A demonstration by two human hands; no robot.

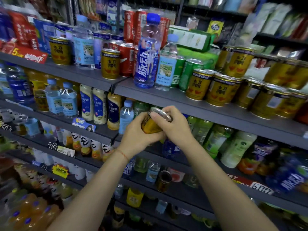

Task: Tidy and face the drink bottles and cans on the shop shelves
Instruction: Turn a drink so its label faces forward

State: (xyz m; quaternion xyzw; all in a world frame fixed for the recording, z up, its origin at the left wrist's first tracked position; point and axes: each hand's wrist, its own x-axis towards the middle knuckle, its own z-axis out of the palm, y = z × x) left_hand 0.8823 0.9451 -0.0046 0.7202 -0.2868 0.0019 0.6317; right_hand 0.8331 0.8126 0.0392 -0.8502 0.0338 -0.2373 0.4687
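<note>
Both my hands hold one gold drink can (150, 125) in front of the second shelf, tilted with its silver lid (160, 113) toward the right. My left hand (138, 132) grips the can's body from the left and below. My right hand (175, 124) wraps round its top end and rim. On the top shelf (183, 97) stand matching gold cans (199, 85), red cans (126, 61), green cans (186, 74), a tall blue sports bottle (146, 54) and clear water bottles (166, 64).
The second shelf holds cream bottles (100, 105), water bottles (61, 100) and green tea bottles (215, 140). Lower shelves carry orange drinks (86, 145), a gold can lying on its side (164, 180) and price tags (60, 170). Snack packets (216, 27) hang above right.
</note>
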